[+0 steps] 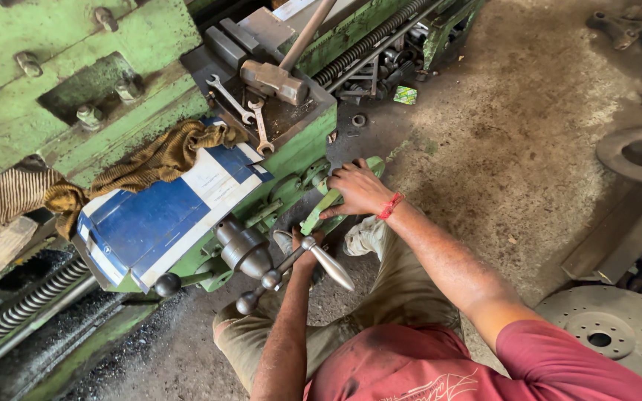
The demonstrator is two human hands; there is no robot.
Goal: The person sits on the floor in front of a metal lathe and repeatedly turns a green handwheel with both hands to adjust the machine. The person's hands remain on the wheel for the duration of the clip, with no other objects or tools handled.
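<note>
Workshop floor (499, 141): bare grey concrete, dusty and stained, running beside a large green-painted metal lathe (53, 82).

Item one, green flat metal lever (319, 212) on the lathe's carriage front: my right hand (358, 189) lies over its upper end, fingers curled down onto it, a red thread band at the wrist.

Item two, polished steel crank handle with spindle-shaped grip (321, 260), just below the lever: my left hand (307, 256) sits behind it, mostly hidden by the bar; I cannot tell whether it is closed on the handle.

Item three, grey steel hub with black ball-ended arms (241, 246), just left of the crank.

Item four, blue and white flat cardboard box (150, 223), lying on the carriage above the hub, with a brown-yellow knitted rag (150, 160) draped over its upper edge.

Item five, dark metal tray on the carriage top: two silver open-ended spanners (247, 111) and a heavy steel hammer with wooden shaft (276, 78) lying in it.

Item six, long threaded lead screw (24, 304), lower left.

Item seven, round grey perforated steel disc (611, 330), on the floor at right, well apart from the lathe.
</note>
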